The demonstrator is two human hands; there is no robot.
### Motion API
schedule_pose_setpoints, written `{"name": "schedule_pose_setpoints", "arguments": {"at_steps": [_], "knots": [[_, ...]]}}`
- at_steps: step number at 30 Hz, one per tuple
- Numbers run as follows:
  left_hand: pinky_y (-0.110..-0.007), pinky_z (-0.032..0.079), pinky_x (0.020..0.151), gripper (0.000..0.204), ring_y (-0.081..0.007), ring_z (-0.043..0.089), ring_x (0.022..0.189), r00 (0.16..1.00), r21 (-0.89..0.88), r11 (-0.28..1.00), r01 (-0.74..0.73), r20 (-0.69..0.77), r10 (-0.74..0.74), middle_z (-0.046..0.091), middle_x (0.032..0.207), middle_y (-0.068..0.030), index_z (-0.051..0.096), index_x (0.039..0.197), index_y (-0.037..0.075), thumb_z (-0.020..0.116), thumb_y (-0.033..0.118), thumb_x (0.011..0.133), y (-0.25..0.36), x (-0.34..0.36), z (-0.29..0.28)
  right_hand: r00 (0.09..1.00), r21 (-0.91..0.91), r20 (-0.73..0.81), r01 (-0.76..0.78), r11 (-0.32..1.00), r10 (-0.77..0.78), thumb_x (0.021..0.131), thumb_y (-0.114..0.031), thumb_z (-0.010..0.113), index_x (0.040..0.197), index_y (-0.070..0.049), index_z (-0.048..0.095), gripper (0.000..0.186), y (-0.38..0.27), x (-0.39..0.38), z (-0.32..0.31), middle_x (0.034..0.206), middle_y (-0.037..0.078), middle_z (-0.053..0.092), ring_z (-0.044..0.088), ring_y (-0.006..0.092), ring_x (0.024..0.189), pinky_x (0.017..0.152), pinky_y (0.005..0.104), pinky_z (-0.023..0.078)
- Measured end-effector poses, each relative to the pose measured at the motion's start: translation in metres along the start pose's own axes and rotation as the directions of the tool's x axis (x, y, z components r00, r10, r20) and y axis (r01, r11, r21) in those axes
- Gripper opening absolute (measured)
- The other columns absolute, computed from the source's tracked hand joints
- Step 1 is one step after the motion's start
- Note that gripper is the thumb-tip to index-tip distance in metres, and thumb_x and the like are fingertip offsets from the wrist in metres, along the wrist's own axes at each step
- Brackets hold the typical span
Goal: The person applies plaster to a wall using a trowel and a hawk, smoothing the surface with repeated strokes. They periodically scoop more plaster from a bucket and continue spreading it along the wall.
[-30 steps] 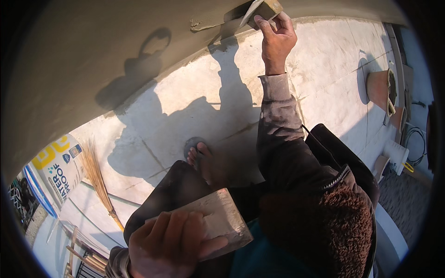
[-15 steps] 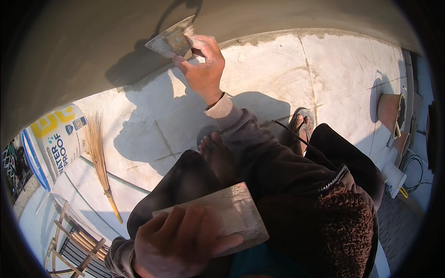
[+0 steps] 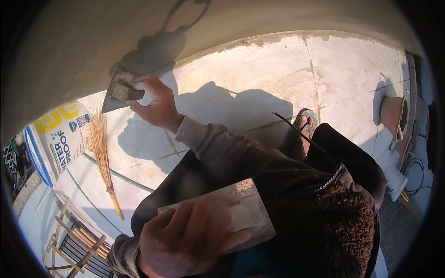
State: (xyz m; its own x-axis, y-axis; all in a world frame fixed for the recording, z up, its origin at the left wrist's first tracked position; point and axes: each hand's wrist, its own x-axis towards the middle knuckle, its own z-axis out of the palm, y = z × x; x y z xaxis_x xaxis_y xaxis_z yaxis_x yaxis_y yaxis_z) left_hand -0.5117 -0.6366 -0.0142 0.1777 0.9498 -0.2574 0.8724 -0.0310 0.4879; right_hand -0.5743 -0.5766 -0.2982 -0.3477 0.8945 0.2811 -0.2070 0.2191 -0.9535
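My right hand [image 3: 156,102] is pinched round a putty scraper [image 3: 123,91], whose broad, stained blade lies at or close to the grey wall [image 3: 92,41]. I cannot tell whether its edge touches. My left hand [image 3: 185,236], slightly blurred, lies over a flat rectangular plate [image 3: 252,211] smeared with dried, pale plaster. It grips this plate above my lap, with the fingers curled and the thumb along the near edge; whether it has a handle is hidden.
A white bucket [image 3: 58,139] with yellow and blue print stands at the left, beside a straw broom [image 3: 99,153]. A hose [image 3: 125,180] crosses the pale floor [image 3: 259,69]. A wooden rack [image 3: 69,245] is at lower left; a brown pot [image 3: 391,113] lies at right.
My right hand has moved the scraper left and nearer along the wall, towards the bucket, and its shadow has shifted. The plate in my left hand has shifted slightly to the right.
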Motion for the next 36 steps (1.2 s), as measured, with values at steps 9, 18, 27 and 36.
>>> {"name": "schedule_pose_setpoints", "arguments": {"at_steps": [9,18,27,36], "knots": [[-0.032,0.05,0.059,0.039,-0.0225,0.062,0.071,0.995,0.001,0.995,-0.098,0.026,0.098,0.062,0.087,-0.0073,0.065,0.097,0.003,0.07,0.041,0.091,-0.002,0.011,-0.002,0.823,-0.064,-0.54,0.171,0.983,-0.178,0.083,0.01,0.075,0.116,0.004,0.059,0.037,0.015,0.108,-0.329,0.114,0.017,0.067,0.069,0.0227,0.102,0.089,0.0334,0.059],[-0.033,0.05,0.058,0.041,-0.0243,0.062,0.069,0.991,0.021,0.996,-0.082,0.112,0.079,0.062,0.083,-0.0083,0.066,0.097,0.003,0.074,0.041,0.086,0.003,0.018,-0.003,0.896,-0.185,-0.383,0.165,0.969,-0.226,0.082,0.008,0.08,0.112,0.005,0.064,0.035,0.016,0.168,-0.394,0.109,0.014,0.073,0.071,0.0192,0.102,0.091,0.0305,0.058],[-0.037,0.05,0.054,0.047,-0.0285,0.064,0.066,0.998,0.011,1.0,0.002,0.064,-0.003,0.061,0.079,-0.0111,0.064,0.091,0.003,0.083,0.043,0.076,0.006,0.006,0.001,0.975,-0.11,-0.221,0.009,0.994,-0.033,0.077,-0.006,0.088,0.11,0.002,0.071,0.038,0.033,0.1,-0.24,0.114,0.012,0.068,0.072,0.0211,0.099,0.087,0.034,0.063],[-0.035,0.049,0.052,0.045,-0.0269,0.063,0.063,1.0,-0.002,1.0,0.024,0.002,-0.024,0.062,0.078,-0.0104,0.066,0.089,0.003,0.084,0.043,0.076,-0.004,-0.007,0.002,0.989,-0.209,-0.048,0.124,0.97,-0.137,0.069,-0.007,0.093,0.102,0.003,0.073,0.04,0.044,0.05,-0.109,0.107,0.014,0.07,0.07,0.0215,0.095,0.081,0.0309,0.06]]}}
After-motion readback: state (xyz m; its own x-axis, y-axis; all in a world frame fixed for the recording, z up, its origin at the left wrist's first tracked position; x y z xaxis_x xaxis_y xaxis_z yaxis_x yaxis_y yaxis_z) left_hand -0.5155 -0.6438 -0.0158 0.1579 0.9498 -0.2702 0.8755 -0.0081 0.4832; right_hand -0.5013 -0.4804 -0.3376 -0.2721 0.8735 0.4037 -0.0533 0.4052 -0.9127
